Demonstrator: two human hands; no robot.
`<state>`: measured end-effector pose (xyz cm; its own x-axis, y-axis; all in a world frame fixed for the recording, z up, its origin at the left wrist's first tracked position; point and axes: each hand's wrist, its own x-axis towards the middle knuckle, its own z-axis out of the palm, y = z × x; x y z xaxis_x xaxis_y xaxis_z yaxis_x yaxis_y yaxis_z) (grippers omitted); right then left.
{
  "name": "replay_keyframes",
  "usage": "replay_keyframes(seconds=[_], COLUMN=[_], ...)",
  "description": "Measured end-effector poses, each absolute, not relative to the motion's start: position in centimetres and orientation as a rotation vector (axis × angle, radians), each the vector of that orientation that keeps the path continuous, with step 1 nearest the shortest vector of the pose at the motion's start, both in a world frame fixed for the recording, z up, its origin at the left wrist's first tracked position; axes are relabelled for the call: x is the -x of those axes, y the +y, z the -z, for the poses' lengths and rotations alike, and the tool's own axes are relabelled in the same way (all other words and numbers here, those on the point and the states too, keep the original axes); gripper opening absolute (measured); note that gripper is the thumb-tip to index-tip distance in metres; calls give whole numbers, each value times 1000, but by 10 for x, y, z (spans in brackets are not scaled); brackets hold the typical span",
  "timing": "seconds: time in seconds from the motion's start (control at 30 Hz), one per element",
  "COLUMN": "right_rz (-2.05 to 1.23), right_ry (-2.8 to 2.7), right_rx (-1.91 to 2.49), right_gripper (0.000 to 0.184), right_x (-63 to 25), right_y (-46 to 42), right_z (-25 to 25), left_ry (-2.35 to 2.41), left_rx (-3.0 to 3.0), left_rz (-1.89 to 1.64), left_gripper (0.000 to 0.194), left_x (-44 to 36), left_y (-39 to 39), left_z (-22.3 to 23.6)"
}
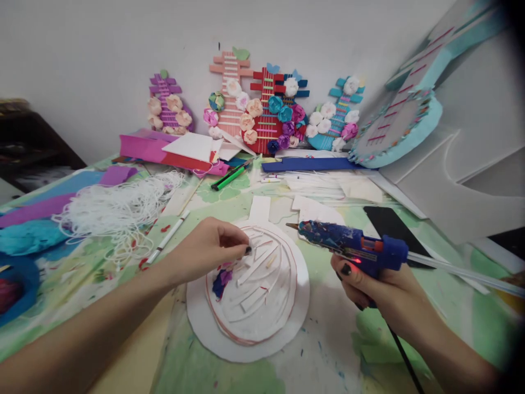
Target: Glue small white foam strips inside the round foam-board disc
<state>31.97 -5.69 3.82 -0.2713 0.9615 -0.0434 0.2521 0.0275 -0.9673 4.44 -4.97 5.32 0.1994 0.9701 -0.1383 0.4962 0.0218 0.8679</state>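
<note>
Fingertips (245,250) of the left hand (211,241) met over scraps (258,265) on the white disc (302,295); any grip was unclear. The right hand (369,284) clasped the glue gun (344,236) near it, whose nozzle (292,225), swung left, could have burned them.

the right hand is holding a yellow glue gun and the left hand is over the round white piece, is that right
Not quite: the head view shows the glue gun in the right hand is blue, not yellow. The left hand is over the round white piece.
</note>
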Motion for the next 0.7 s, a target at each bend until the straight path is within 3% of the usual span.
replay_keyframes(seconds=[0.33,0.7], right_rz=[-1261,-1299], right_ry=[-1653,-1657], right_rx=[1259,1255], right_gripper=[33,34], right_x=[-325,-324], right_y=[-59,-59], right_z=[-34,-36], left_ry=[1543,1547], left_rx=[-1944,-1969], left_rz=[-257,-213], left_gripper=[18,15], left_x=[-41,-49], left_y=[-55,-57], left_z=[-70,-60])
